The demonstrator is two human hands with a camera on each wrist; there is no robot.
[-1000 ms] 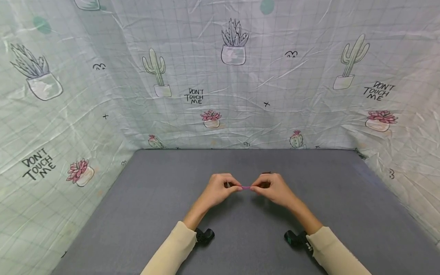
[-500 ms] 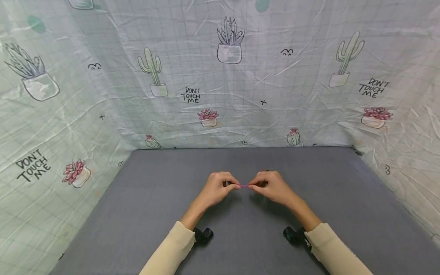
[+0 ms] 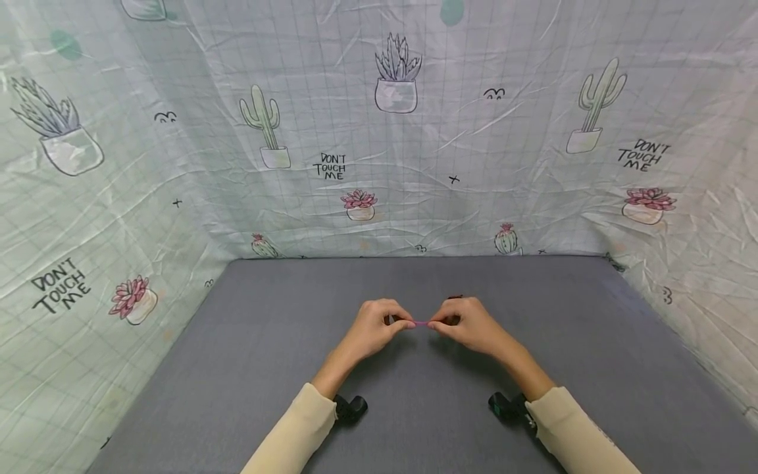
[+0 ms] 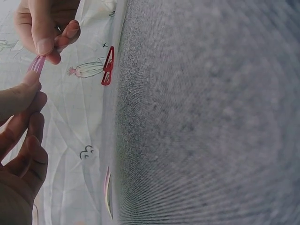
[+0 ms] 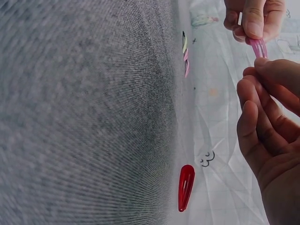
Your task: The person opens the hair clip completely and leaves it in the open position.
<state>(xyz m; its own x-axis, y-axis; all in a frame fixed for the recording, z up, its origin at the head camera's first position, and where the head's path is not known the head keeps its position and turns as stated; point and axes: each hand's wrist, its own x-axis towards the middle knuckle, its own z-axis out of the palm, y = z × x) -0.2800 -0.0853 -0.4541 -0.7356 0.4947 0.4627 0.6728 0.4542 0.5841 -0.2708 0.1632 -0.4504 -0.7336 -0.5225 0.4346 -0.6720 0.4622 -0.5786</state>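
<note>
Between my two hands is a pink snap hair clip (image 3: 421, 323), pinched at one end by my left hand (image 3: 374, 327) and at the other by my right hand (image 3: 470, 324). Thumb and fingertips meet on it on both sides. In the left wrist view the pink clip (image 4: 37, 64) stretches between both thumbs, and the right wrist view shows slits along the same clip (image 5: 259, 48). The fingertips cover its ends, so I cannot tell whether it is snapped.
Red hair clips (image 4: 108, 66) lie on the grey table (image 3: 426, 421) beyond my right hand. Pink and pale green clips (image 5: 186, 55) lie beyond my left hand, hidden from the head view. A cactus-print curtain (image 3: 331, 217) surrounds the table's back and sides.
The head view has shifted slightly. Both hands keep their pinch on the pink hair clip and have barely moved.
</note>
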